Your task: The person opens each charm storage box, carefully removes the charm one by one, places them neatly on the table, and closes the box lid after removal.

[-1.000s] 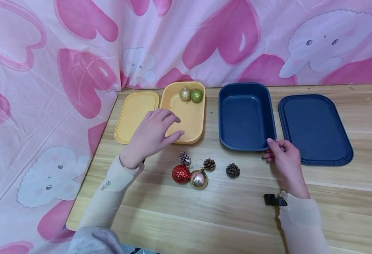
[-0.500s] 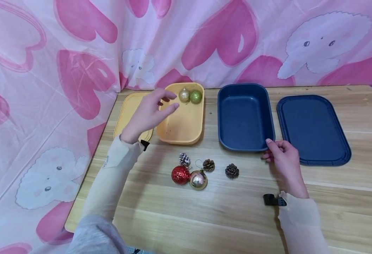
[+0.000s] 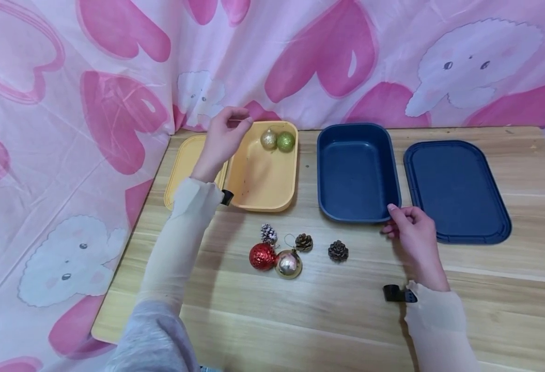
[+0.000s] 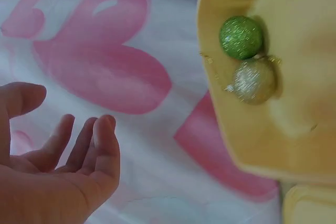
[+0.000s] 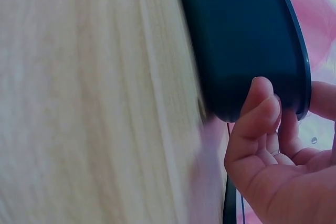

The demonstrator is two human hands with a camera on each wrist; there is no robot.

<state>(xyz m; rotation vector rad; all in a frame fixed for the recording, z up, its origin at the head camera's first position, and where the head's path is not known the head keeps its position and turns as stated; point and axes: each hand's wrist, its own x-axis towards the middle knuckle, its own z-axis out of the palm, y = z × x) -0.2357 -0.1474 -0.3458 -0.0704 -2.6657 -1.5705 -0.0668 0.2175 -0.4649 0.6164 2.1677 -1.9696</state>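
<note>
My left hand point(image 3: 221, 139) hovers over the far left corner of the yellow plastic box point(image 3: 274, 178), loosely curled and holding nothing. In the left wrist view a gap shows between its thumb and fingers point(image 4: 107, 150). A pale gold glitter ball point(image 3: 268, 139) and a green glitter ball point(image 3: 285, 141) lie side by side in the box's far right corner. With my right hand point(image 3: 414, 232) I pinch the near right corner of the dark blue box point(image 3: 358, 170), thumb at the rim, fingers against the outer wall. Nothing lies inside that blue box.
Before the boxes lie a red bauble point(image 3: 262, 257), a shiny gold bauble point(image 3: 289, 264), a frosted pine cone point(image 3: 268, 234) and two brown pine cones point(image 3: 338, 251). A yellow lid point(image 3: 181, 165) flanks the left side, a blue lid point(image 3: 458, 191) the right. A pink curtain point(image 3: 235, 62) hangs behind.
My left hand has risen away from me, from over the yellow box's near left part to its far left corner, its fingers curling in more. The right hand keeps its place on the blue box.
</note>
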